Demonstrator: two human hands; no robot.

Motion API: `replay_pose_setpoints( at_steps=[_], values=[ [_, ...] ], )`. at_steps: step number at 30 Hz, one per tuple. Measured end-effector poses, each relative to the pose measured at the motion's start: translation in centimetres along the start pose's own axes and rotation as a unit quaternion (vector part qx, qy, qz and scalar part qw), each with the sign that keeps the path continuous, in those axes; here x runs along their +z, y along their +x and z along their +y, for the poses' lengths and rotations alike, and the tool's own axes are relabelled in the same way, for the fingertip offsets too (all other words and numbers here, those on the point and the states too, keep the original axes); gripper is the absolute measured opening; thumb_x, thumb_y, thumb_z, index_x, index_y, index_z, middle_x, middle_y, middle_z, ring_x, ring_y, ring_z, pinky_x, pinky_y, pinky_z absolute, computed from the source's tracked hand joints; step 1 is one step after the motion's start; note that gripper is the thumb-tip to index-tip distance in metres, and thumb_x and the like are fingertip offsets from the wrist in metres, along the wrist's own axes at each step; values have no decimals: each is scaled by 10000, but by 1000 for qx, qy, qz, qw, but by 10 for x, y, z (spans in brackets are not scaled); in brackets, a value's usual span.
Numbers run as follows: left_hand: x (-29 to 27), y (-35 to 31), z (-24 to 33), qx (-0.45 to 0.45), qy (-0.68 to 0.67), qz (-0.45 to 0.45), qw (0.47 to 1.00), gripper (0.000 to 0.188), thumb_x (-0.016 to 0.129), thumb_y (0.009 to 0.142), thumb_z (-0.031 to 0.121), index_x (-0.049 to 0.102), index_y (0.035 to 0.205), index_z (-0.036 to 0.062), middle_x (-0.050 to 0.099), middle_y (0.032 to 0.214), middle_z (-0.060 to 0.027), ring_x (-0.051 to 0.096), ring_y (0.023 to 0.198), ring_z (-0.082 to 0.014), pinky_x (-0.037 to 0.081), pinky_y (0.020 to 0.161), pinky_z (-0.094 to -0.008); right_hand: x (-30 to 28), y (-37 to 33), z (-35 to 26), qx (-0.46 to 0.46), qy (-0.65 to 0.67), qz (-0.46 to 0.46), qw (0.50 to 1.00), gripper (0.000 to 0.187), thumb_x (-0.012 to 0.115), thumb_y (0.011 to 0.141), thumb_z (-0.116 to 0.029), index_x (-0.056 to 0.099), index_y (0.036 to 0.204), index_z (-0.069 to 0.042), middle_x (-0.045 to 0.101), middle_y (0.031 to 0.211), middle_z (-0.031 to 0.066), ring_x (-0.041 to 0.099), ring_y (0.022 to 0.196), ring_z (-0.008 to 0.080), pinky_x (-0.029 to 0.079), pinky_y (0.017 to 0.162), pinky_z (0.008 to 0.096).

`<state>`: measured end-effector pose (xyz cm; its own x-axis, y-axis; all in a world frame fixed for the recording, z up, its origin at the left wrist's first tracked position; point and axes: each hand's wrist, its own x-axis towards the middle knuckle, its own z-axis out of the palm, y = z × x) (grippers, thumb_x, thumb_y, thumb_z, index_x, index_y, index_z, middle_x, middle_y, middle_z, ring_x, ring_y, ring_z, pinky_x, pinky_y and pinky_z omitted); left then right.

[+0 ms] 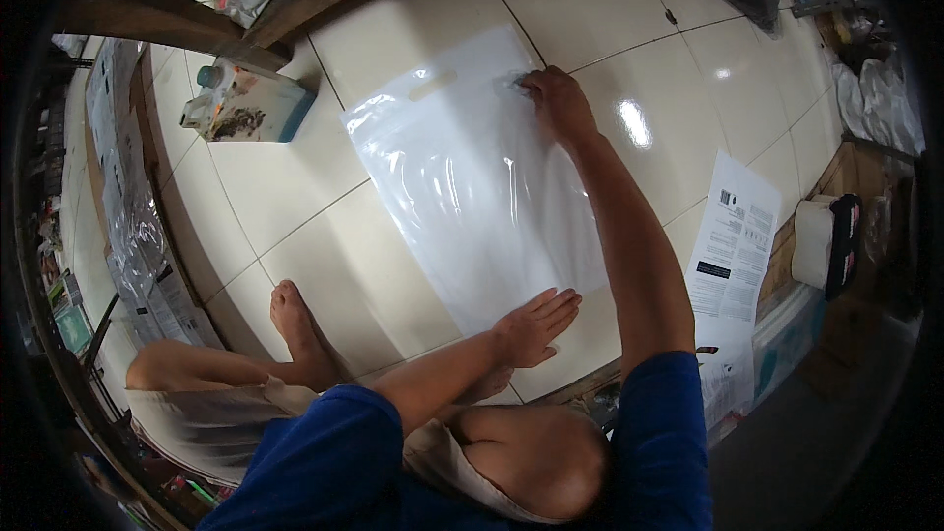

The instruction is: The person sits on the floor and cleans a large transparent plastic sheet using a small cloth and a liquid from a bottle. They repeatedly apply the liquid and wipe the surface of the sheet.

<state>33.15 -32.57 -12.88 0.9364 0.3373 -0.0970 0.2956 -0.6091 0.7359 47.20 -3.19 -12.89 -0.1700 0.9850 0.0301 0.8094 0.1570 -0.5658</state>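
A white, glossy plastic bag (462, 187) with a cut-out handle slot at its far end lies flat on the tiled floor in front of me. My left hand (536, 327) rests at the bag's near edge, flat, its fingers stretched out toward the right. At the far right part of the bag, my right hand (562, 106) is closed with its fingertips pressed down close to the edge. A small greyish, crumpled bit shows by those fingertips; what it is I cannot make out. Wrinkles run lengthwise down the bag's middle.
Left of the bag stands a stained jerrycan (251, 106) with a teal cap. A printed paper sheet (733, 246) lies at the right. Wooden beams (162, 15) cross the far left, and clear plastic sheeting (138, 206) lies along the left side. My bare foot (293, 320) is on the tiles.
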Motion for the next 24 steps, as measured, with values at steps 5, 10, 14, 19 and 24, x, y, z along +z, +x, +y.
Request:
replay_pose_setpoints(
  at_steps=[5,10,14,19,24],
  values=[
    [-33,2,-5,22,8,18,1000,688,547,896,351,387,1435,-46,315,1548,-184,252,1458,-302,120,1221,-459,-8,-93,-7,-43,67,-26,996,265,619,784,9,679,1037,-42,619,955,174,582,947,363,470,848,447],
    [-29,-15,-16,47,49,-40,997,572,446,978,321,413,1425,-34,379,1516,-159,284,1442,-292,130,1220,-470,-1,-231,-44,-117,60,-110,985,222,596,794,-16,672,997,-61,606,915,152,577,927,351,491,847,450],
    [-23,-24,-22,28,60,-110,992,574,413,1001,342,391,1441,-27,371,1522,-149,253,1456,-275,106,1227,-460,13,-225,-63,-57,58,-135,987,207,555,823,-27,673,988,-67,618,941,149,586,941,331,491,874,441],
    [-27,-27,-20,34,119,-44,991,644,424,997,382,303,1483,-23,237,1590,-138,133,1497,-256,56,1239,-428,51,-105,-38,-97,14,-15,995,188,567,832,-22,677,975,-75,621,929,148,591,942,332,492,871,435],
    [-30,-17,-15,44,129,-74,988,686,440,987,397,258,1499,-22,169,1613,-136,95,1506,-252,43,1239,-420,26,4,-2,-47,0,43,998,215,572,808,-30,703,977,-52,651,983,167,619,958,355,498,888,432]
  ],
)
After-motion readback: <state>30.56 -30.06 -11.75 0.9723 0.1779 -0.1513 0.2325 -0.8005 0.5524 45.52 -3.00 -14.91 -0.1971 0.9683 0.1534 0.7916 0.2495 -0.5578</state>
